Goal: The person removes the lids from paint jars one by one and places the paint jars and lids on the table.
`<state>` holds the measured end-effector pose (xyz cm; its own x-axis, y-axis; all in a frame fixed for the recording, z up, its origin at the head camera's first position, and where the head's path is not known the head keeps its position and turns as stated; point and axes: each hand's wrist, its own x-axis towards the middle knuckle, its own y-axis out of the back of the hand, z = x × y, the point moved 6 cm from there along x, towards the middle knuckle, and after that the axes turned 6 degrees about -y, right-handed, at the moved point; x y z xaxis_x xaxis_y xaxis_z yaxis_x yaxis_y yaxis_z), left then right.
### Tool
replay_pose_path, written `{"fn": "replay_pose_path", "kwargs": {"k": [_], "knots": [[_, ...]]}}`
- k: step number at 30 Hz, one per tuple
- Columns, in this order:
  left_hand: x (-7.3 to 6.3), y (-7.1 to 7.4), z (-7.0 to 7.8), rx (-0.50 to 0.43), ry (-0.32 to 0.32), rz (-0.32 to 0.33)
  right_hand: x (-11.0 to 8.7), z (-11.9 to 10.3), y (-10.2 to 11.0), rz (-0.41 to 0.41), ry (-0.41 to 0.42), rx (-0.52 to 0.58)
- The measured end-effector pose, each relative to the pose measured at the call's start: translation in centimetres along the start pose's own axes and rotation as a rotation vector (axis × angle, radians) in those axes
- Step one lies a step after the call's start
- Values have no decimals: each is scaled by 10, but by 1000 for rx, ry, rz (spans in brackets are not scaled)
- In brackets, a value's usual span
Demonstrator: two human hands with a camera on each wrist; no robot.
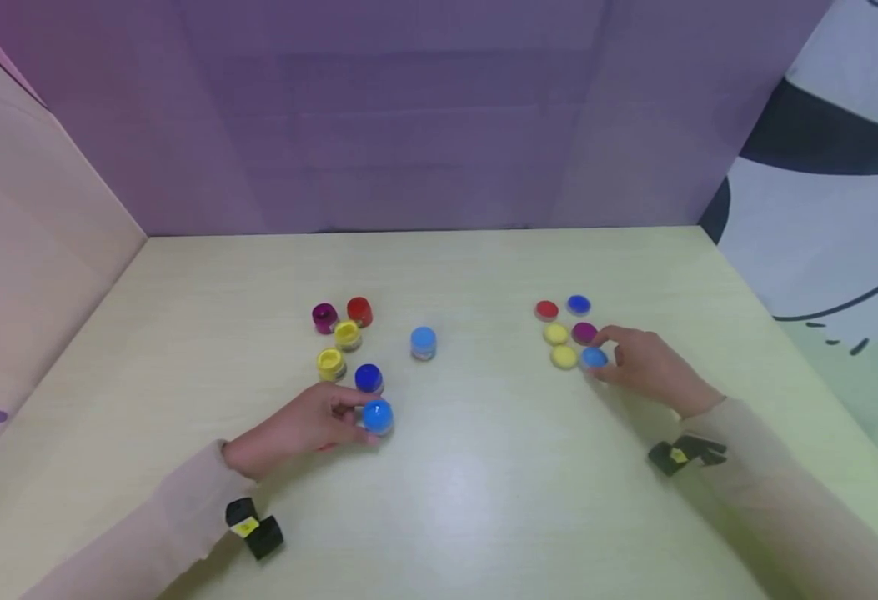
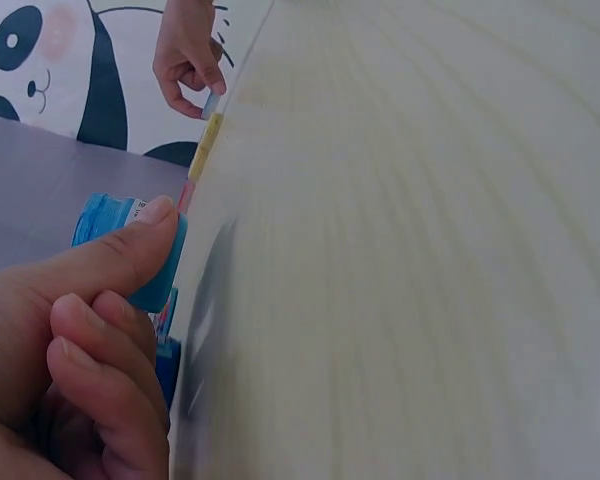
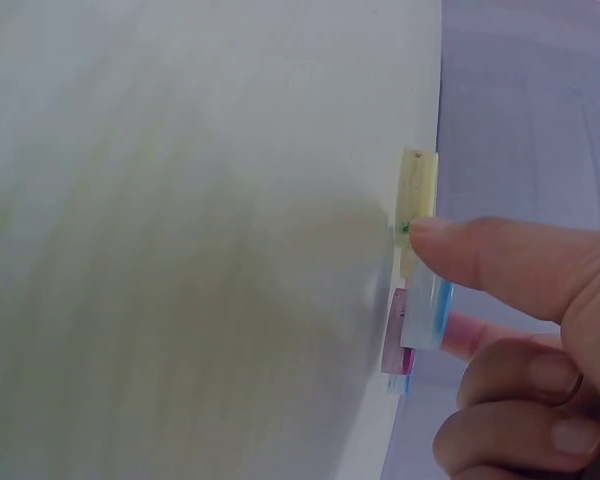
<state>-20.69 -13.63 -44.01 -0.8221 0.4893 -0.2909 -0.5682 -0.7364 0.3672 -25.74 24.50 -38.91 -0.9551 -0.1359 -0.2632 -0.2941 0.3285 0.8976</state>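
My left hand grips a small light blue paint pot between thumb and fingers. The left wrist view shows this pot turned on its side, a white label strip around it. Just behind it stands a dark blue pot. My right hand pinches a flat light blue lid at its edges, thumb on the near side. In the right wrist view, that lid overlaps a purple lid and a yellow lid. Another purple lid view shows it right at my fingertips.
Behind my left hand stand two yellow pots, a purple pot and a red pot. Another light blue pot stands mid-table. Red and dark blue lids lie farther back. A purple wall borders the table.
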Motion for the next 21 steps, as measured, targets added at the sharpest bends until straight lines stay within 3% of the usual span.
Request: {"fn": "replay_pose_path", "kwargs": {"k": [8,15,21], "knots": [[-7,14,-12,-15,35,21,4,3,2,20,44,-8],[-11,25,-20,-12,92,67,8,4,-1,-16,24,-17],[-12,32,-23,-6,74,93,9,4,-1,-36,-1,-36]]}}
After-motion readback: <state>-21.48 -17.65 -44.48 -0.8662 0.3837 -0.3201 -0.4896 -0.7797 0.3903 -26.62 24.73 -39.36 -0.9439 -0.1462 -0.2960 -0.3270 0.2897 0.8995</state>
